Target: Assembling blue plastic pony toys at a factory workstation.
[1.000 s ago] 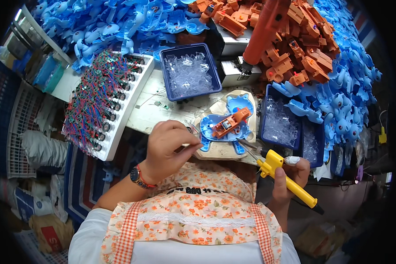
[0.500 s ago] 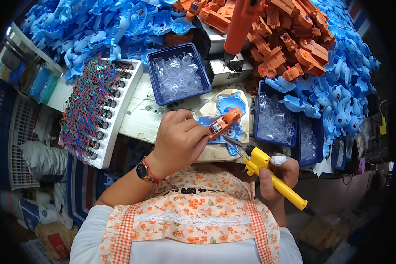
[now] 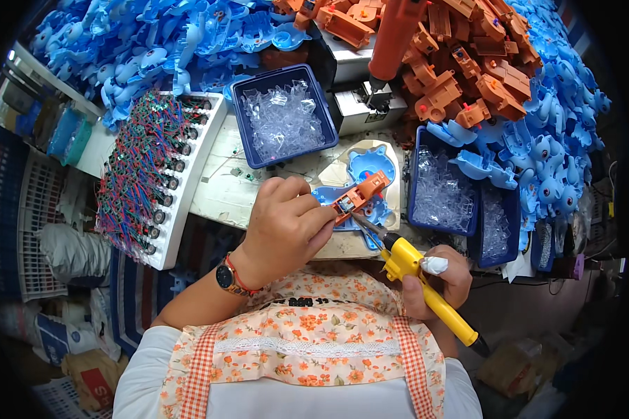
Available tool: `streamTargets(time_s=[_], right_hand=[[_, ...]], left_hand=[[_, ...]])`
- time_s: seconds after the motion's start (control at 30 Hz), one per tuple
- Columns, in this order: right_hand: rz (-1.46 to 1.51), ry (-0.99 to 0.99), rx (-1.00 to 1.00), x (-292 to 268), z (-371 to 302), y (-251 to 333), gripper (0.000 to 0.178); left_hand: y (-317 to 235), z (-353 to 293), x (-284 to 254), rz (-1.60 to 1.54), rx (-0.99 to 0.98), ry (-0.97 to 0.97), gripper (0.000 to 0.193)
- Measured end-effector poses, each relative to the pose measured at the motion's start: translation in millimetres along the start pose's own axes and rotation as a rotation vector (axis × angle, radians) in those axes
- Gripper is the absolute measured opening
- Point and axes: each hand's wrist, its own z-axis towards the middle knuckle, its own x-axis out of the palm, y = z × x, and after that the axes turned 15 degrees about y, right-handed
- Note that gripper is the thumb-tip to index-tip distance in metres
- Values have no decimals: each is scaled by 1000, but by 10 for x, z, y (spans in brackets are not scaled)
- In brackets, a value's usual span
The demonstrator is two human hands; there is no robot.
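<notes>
Fingertips of my left hand (image 3: 286,222) pinch the near end of a small orange plastic housing (image 3: 367,188) with metal parts inside. The housing rests over a blue plastic shell (image 3: 365,162), which sits in a cream holder (image 3: 331,173). My right hand (image 3: 446,281), with white wrapping on one finger, grips a yellow soldering gun (image 3: 404,257) around its handle. Its dark tip points up and left and reaches the open near end of the housing; whether it touches the metal cannot be made out. A thin feed tube runs beside the tip.
A blue bin (image 3: 332,133) of clear plastic pieces stands behind my left hand; another blue bin (image 3: 414,174) stands right. A white foam tray (image 3: 189,188) holds wired round parts. Beyond are an orange electric screwdriver (image 3: 393,42), orange housings (image 3: 437,94) and blue shells (image 3: 223,38).
The soldering gun has moved left and slightly up, bringing its tip to the orange housing. My left hand keeps its pinch on the housing with little movement.
</notes>
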Motion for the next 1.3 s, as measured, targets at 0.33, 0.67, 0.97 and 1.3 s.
streamTargets(time_s=[0.33,0.67,0.97,1.3], right_hand=[[11,75,-55,-21,51,-27,39],[-28,14,-84,-5,43,-40,40],[-44,28,-83,-10,74,-47,41],[-85,101,-45,-151,-2,62,36]], left_hand=[[-1,-1,-5,-16,-20,33,19],[19,-11,0,-32,-19,29,19],[34,3,-10,-20,-24,17,18],[-15,44,11,-100,1,9,14]])
